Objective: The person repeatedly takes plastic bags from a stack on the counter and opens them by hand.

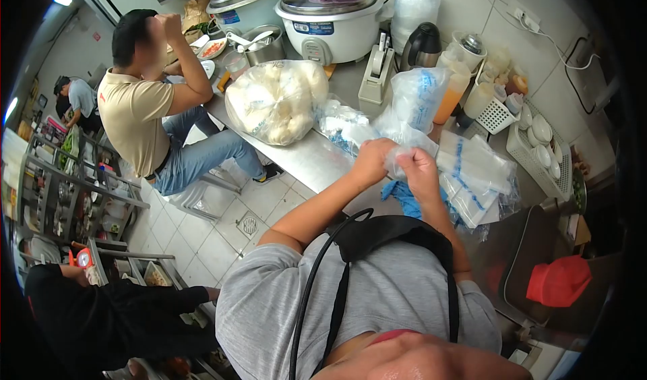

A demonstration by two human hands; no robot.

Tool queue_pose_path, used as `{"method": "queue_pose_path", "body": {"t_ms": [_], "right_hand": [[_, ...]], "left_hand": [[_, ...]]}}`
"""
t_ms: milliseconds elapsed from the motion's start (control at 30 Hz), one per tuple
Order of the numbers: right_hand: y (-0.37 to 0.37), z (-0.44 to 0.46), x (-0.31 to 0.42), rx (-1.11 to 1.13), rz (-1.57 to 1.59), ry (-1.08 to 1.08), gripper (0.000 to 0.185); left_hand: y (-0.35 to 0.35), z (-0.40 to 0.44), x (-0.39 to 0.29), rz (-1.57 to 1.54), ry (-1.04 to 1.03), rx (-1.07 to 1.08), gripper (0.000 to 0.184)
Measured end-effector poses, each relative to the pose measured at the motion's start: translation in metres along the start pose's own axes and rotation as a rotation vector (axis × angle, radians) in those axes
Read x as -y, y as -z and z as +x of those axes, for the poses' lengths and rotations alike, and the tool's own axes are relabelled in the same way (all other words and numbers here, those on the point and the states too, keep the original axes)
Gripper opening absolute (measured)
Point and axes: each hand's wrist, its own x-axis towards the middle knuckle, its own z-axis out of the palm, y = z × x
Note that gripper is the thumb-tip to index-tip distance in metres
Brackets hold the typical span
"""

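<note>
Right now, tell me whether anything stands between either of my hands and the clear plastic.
Nothing visible does: the left hand and the right hand both grip the clear plastic directly.

Stacked bags before bottle basket, right of filled bag

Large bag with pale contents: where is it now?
In the head view, the bag sits on the steel counter, left of the left hand, near the white rice cooker.
</note>
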Motion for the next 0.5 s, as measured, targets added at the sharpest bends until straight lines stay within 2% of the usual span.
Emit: {"method": "queue_pose_path", "body": {"t_ms": [33, 67, 133, 200, 267, 333, 467, 500], "right_hand": [[0.002, 0.001, 0.002, 0.018, 0.003, 0.021, 0.012], [0.005, 0.002, 0.001, -0.035, 0.044, 0.075, 0.019], [0.015, 0.005, -0.005, -0.142, 0.125, 0.184, 0.038], [0.027, 0.005, -0.013, -0.209, 0.062, 0.051, 0.056], [0.036, 0.002, -0.031, -0.22, 0.049, -0.06, 0.076], [0.036, -0.001, -0.044, -0.153, 0.184, -0.211, 0.071], [0.041, -0.003, -0.041, -0.13, 0.531, -0.496, 0.05], [0.037, -0.003, -0.036, -0.145, 0.546, -0.436, 0.043]], "left_hand": [[0.001, 0.001, 0.006, -0.157, 0.076, 0.065, 0.035], [-0.001, 0.001, 0.011, -0.193, 0.05, -0.071, 0.024], [0.009, 0.006, 0.015, -0.587, 0.3, -0.144, 0.02], [0.025, 0.01, 0.012, -0.984, 0.51, -0.173, 0.026], [0.032, 0.013, 0.004, -1.208, 0.526, -0.173, 0.03], [0.034, 0.015, -0.001, -1.38, 0.511, -0.146, 0.031], [0.034, 0.015, -0.004, -1.368, 0.486, -0.203, 0.03], [0.036, 0.015, -0.003, -1.344, 0.482, -0.219, 0.03]]}}
